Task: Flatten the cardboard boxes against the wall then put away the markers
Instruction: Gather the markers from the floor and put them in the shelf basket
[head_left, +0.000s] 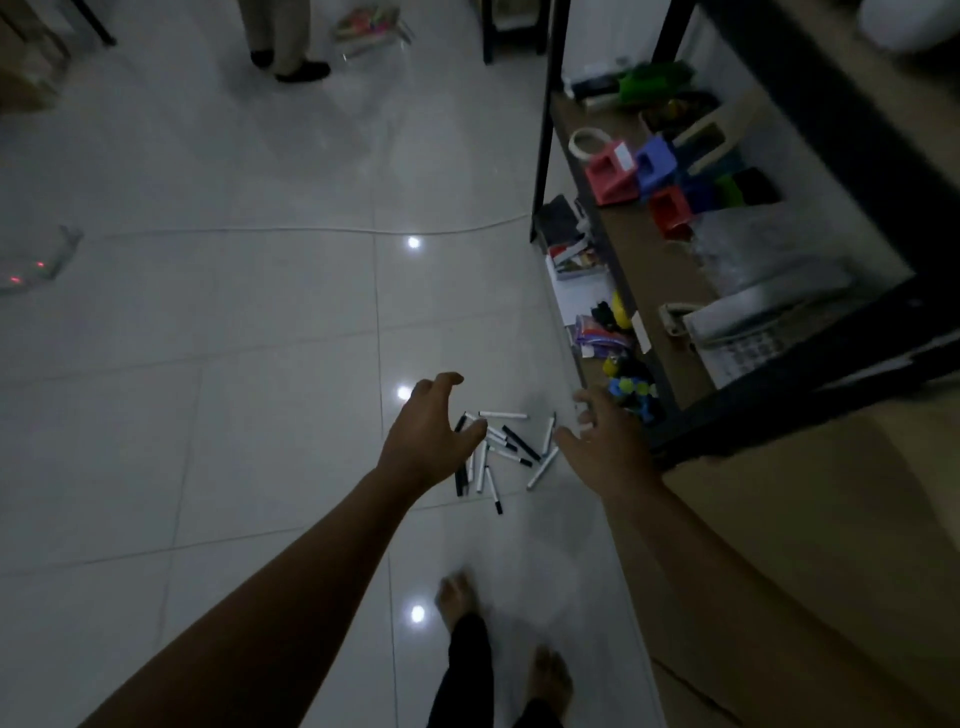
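Note:
Several white markers with black caps (506, 447) lie scattered in a loose pile on the pale tiled floor, close to the shelf. My left hand (428, 441) hovers over the pile's left side with fingers spread and loosely bent, holding nothing. My right hand (605, 441) hangs over the pile's right side, fingers spread, also empty. Flat brown cardboard (810, 545) fills the lower right, under my right forearm.
A black-framed shelf (675, 249) at the right carries coloured plastic blocks (639, 171), a telephone and clutter. My bare feet (457, 597) stand below the pile. Another person's feet (291, 65) are at the far top. A clear container (36, 260) sits at the left edge.

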